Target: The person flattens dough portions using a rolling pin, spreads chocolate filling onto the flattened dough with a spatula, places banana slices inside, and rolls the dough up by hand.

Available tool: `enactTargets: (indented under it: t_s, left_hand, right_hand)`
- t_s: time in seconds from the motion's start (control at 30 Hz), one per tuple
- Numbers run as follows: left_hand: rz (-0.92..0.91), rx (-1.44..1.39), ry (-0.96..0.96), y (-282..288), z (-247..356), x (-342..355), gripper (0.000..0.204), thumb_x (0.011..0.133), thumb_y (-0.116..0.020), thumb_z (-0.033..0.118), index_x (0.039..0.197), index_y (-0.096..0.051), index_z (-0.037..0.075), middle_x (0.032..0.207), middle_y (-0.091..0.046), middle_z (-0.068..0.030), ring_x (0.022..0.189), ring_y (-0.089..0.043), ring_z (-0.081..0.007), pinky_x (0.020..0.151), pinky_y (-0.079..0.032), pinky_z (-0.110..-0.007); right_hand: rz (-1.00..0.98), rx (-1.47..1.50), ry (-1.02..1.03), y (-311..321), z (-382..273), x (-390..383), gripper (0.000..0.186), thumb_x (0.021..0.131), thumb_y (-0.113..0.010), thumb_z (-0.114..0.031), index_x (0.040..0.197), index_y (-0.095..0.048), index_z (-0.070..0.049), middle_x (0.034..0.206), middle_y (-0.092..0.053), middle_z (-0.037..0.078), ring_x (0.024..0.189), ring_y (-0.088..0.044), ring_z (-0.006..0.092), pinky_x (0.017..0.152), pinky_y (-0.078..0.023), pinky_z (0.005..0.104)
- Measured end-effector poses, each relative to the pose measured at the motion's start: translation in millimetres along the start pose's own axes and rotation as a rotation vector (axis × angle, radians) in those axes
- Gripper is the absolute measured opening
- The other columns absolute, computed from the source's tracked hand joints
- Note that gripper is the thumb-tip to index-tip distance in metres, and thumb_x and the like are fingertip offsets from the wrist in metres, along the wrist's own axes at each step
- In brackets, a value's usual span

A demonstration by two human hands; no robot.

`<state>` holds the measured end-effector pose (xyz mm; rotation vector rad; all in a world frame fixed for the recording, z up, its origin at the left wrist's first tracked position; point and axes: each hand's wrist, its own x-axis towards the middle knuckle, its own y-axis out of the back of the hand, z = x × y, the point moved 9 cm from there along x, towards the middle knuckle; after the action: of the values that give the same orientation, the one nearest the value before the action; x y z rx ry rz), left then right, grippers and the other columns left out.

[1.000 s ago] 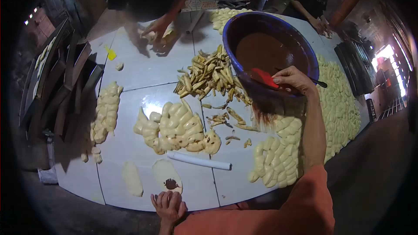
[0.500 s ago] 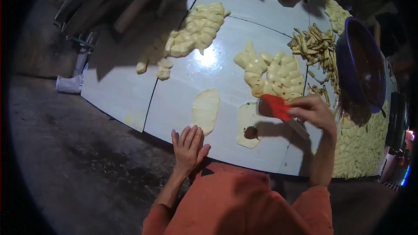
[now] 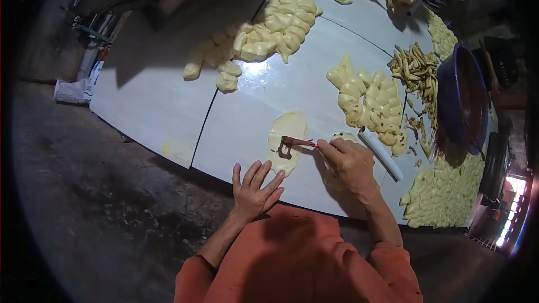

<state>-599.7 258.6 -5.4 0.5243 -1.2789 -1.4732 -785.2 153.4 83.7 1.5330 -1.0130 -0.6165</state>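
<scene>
White table (image 3: pixel 157 98): right hand (image 3: pixel 351 164) closed on spatula (image 3: pixel 306 142), three o'clock of dough sheet (image 3: pixel 294 124); left hand (image 3: pixel 251 196) splayed, empty, seven o'clock; sheet probably limp, best held by edges.

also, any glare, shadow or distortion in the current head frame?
Head view: glare clips on the table beside the upper dough cluster; head view: shadow darkens its upper left and the area beside the right hand; head view: far-right background light clips; head view: fisheye bends the table's front edge.
</scene>
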Motion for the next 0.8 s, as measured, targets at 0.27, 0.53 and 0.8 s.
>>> enactTargets:
  t_s: [0.27,0.53,0.8]
  left_hand:
    - [0.049,-0.027,0.005,2,0,3,0.042,0.090,-0.073,0.040,0.130,-0.074,0.028,0.135,-0.060,-0.0066,0.129,-0.053,-0.0270,0.121,-0.022,-0.061]
    - [0.063,-0.012,0.006,4,0,4,0.042,0.088,-0.075,0.038,0.129,-0.075,0.028,0.133,-0.061,-0.0051,0.128,-0.053,-0.0269,0.119,-0.027,-0.062]
    - [0.073,-0.021,0.023,5,4,2,0.045,0.088,-0.074,0.036,0.133,-0.073,0.028,0.132,-0.064,-0.0037,0.127,-0.055,-0.0244,0.120,-0.028,-0.061]
  right_hand:
    - [0.013,0.073,-0.018,3,-15,-20,0.031,0.083,-0.080,-0.016,0.114,-0.076,-0.016,0.085,-0.068,0.001,0.067,-0.065,0.0206,0.056,-0.049,0.0358]
    - [0.111,0.120,-0.114,-3,-5,-17,0.023,0.089,-0.078,-0.017,0.111,-0.075,-0.014,0.084,-0.065,0.002,0.068,-0.065,0.0199,0.058,-0.050,0.0353]
    - [0.092,0.196,-0.150,3,-15,-32,0.021,0.090,-0.077,-0.015,0.109,-0.074,-0.010,0.085,-0.066,0.004,0.069,-0.066,0.0221,0.059,-0.051,0.0373]
